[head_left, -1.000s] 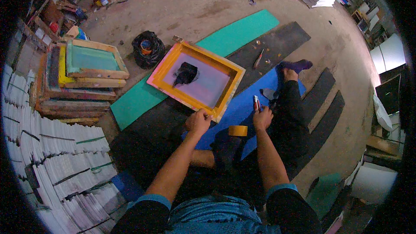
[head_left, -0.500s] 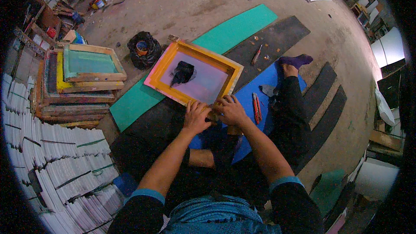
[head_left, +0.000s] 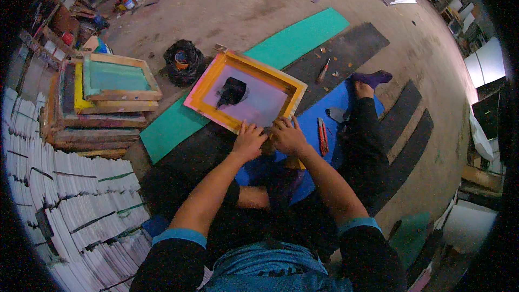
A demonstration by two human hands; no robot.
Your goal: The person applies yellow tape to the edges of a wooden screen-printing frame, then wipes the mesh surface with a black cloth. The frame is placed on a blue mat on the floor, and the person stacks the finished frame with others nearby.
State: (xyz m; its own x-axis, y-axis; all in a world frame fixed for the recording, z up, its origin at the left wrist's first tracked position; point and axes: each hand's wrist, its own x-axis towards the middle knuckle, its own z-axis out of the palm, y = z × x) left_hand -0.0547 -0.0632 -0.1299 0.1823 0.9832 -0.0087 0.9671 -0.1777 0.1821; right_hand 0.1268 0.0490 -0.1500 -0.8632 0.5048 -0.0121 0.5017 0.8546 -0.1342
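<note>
A screen-printing frame (head_left: 265, 69) with yellow-orange sides and a pale purplish mesh lies tilted across the mats in front of me. On its mesh sits a black patch (head_left: 232, 91); whether it is a cloth, ink or a hole I cannot tell. My left hand (head_left: 250, 142) is closed over the near edge of the frame. Close beside it, my right hand (head_left: 288, 136) grips the near right corner, fingers curled over the wood. The undersides of both hands, and anything between the thumbs, are hidden.
A red utility knife (head_left: 323, 136) lies on the blue mat (head_left: 308, 122) right of my hands. Farther off, a screwdriver-like tool (head_left: 324, 70) rests on the black mat (head_left: 357, 43). Leftward stand a black bag-wrapped pot (head_left: 184, 70), stacked frames (head_left: 108, 122) and bundled white sheets (head_left: 92, 184).
Both hands stay on the near edge of the frame, with only slight finger movement. The whole view has shifted a little.
</note>
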